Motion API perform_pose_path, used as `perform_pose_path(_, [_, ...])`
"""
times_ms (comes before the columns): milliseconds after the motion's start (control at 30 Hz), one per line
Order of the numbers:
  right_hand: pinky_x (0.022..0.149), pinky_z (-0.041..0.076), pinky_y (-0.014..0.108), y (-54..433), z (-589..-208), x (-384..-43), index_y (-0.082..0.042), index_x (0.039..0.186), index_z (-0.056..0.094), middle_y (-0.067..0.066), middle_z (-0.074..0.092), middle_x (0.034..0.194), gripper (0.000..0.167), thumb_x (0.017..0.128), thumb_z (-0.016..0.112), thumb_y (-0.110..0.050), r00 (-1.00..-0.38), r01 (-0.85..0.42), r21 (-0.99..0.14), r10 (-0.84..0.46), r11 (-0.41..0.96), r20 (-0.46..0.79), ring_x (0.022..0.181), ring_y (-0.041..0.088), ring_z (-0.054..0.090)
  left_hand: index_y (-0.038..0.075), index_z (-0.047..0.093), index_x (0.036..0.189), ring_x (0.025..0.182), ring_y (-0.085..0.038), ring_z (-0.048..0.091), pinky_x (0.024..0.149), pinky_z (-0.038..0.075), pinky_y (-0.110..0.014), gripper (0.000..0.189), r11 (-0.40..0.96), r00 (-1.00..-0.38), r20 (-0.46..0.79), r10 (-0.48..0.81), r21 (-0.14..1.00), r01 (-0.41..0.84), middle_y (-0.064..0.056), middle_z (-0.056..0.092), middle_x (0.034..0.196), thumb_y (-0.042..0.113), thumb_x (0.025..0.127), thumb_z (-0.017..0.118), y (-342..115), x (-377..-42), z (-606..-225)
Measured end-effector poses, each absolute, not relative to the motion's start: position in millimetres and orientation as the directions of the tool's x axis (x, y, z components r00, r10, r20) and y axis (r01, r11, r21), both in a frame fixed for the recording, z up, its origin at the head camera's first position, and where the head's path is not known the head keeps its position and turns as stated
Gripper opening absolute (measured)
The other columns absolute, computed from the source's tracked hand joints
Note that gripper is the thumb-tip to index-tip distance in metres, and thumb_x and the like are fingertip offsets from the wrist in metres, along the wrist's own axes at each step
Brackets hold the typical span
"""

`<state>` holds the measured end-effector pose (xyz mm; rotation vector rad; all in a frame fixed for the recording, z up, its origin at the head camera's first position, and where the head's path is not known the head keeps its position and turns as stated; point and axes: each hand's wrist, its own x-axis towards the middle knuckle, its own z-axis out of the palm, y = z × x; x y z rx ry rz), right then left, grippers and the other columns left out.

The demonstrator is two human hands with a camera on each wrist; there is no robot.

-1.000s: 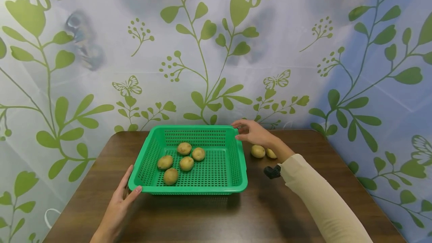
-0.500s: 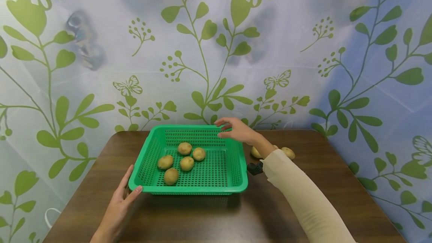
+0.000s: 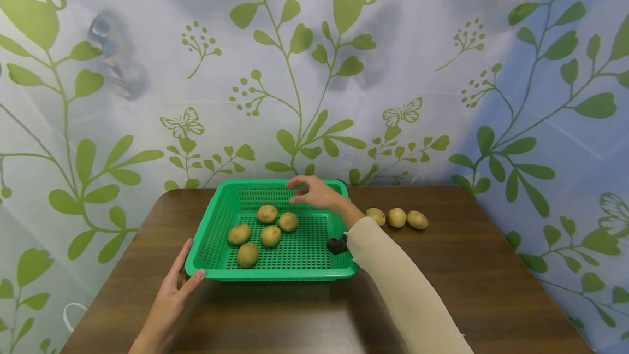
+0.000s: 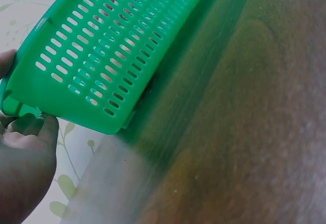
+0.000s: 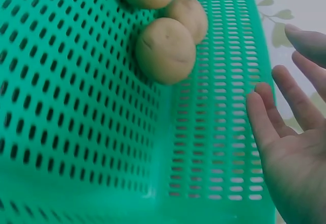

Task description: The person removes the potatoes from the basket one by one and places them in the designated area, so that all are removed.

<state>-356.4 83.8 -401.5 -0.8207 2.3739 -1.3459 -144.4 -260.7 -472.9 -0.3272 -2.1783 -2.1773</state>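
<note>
A green plastic basket (image 3: 275, 275) with slotted walls stands on the table, several potatoes (image 3: 248, 254) lying in its left half. At the front left corner my left hand (image 3: 169, 299) holds the rim; the left wrist view shows its fingers (image 4: 48, 130) hooked at the basket's edge. My right hand (image 3: 316, 194) is over the basket's back right part, right of the potatoes inside. In the right wrist view its fingers (image 5: 300, 102) are spread and loosely bent, with nothing between them.
Three potatoes (image 3: 397, 217) lie in a row on the brown wooden table (image 3: 467, 266), right of the basket. A dark wrist camera (image 3: 337, 245) sits below the right wrist. Behind the table hangs a leaf-patterned backdrop (image 3: 417, 64).
My right hand has moved left, from the basket's right rim to above its inside, bringing the potatoes on the table into view. My left hand stays at the corner; the basket's potatoes have not moved.
</note>
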Motion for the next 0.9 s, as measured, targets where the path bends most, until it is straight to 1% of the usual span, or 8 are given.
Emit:
perform_pose_path(133, [0.099, 0.05, 0.043, 76.4, -410.5, -357.5, -0.003, 0.147, 0.055, 0.014, 0.053, 0.145, 0.051, 0.101, 0.071, -0.018, -0.794, -0.304, -0.865, -0.608, 0.4, -0.002, 0.131, 0.035, 0.053, 0.019, 0.004, 0.168, 0.139, 0.007, 0.034, 0.102, 0.041, -0.015, 0.074, -0.018, -0.976, 0.182, 0.12, 0.983, 0.181, -0.024, -0.001, 0.169, 0.004, 0.11, 0.048, -259.6, -144.9, -474.5])
perform_pose_path(267, [0.1, 0.049, 0.044, 71.4, -415.6, -359.8, -0.004, 0.147, 0.055, 0.017, 0.053, 0.146, 0.05, 0.101, 0.071, -0.018, -0.783, -0.283, -0.874, -0.621, 0.396, -0.028, 0.128, 0.034, 0.055, 0.018, 0.004, 0.168, 0.14, 0.006, 0.034, 0.102, 0.041, -0.016, 0.074, -0.028, -0.975, 0.185, 0.124, 0.983, 0.183, -0.025, -0.001, 0.169, 0.003, 0.11, 0.048, -259.0, -145.1, -475.1])
perform_pose_path(433, [0.101, 0.048, 0.043, 66.7, -419.3, -362.6, -0.003, 0.147, 0.055, 0.018, 0.053, 0.146, 0.051, 0.1, 0.072, -0.015, -0.755, -0.289, -0.864, -0.654, 0.412, -0.059, 0.127, 0.033, 0.055, 0.019, 0.004, 0.168, 0.14, 0.006, 0.035, 0.102, 0.041, -0.016, 0.075, -0.025, -0.975, 0.186, 0.12, 0.983, 0.184, -0.025, 0.0, 0.169, 0.003, 0.11, 0.048, -259.1, -145.1, -474.4])
perform_pose_path(567, [0.102, 0.048, 0.04, 61.5, -426.0, -363.0, -0.004, 0.145, 0.057, 0.013, 0.055, 0.145, 0.048, 0.1, 0.072, -0.014, -0.704, -0.324, -0.812, -0.697, 0.486, -0.137, 0.13, 0.034, 0.053, 0.016, 0.004, 0.168, 0.138, 0.007, 0.036, 0.101, 0.041, -0.015, 0.075, -0.026, -0.974, 0.193, 0.12, 0.981, 0.191, -0.027, 0.0, 0.168, 0.002, 0.11, 0.048, -259.3, -143.8, -474.0])
perform_pose_path(667, [0.103, 0.047, 0.04, 57.4, -430.6, -363.0, -0.009, 0.144, 0.06, 0.008, 0.055, 0.147, 0.045, 0.1, 0.071, -0.014, -0.675, -0.355, -0.755, -0.71, 0.552, -0.202, 0.133, 0.032, 0.051, 0.013, 0.004, 0.168, 0.137, 0.007, 0.037, 0.1, 0.042, -0.015, 0.074, -0.037, -0.971, 0.206, 0.118, 0.979, 0.203, -0.028, -0.001, 0.168, 0.0, 0.109, 0.048, -259.3, -143.2, -473.1])
perform_pose_path(800, [0.106, 0.044, 0.042, 55.6, -434.0, -363.5, -0.011, 0.143, 0.062, 0.007, 0.051, 0.15, 0.044, 0.099, 0.071, -0.01, -0.673, -0.382, -0.691, -0.697, 0.614, -0.247, 0.137, 0.029, 0.047, 0.012, 0.004, 0.168, 0.136, 0.009, 0.037, 0.1, 0.042, -0.015, 0.074, -0.036, -0.971, 0.211, 0.114, 0.977, 0.208, -0.027, -0.001, 0.168, 0.0, 0.109, 0.047, -259.6, -144.0, -473.0])
perform_pose_path(900, [0.107, 0.043, 0.041, 56.5, -434.0, -363.5, -0.011, 0.141, 0.063, 0.007, 0.053, 0.149, 0.045, 0.098, 0.074, -0.009, -0.676, -0.404, -0.657, -0.692, 0.637, -0.255, 0.138, 0.028, 0.045, 0.014, 0.004, 0.168, 0.136, 0.009, 0.037, 0.1, 0.042, -0.014, 0.074, -0.024, -0.972, 0.206, 0.115, 0.978, 0.205, -0.028, 0.0, 0.168, 0.0, 0.109, 0.047, -260.2, -144.5, -473.0])
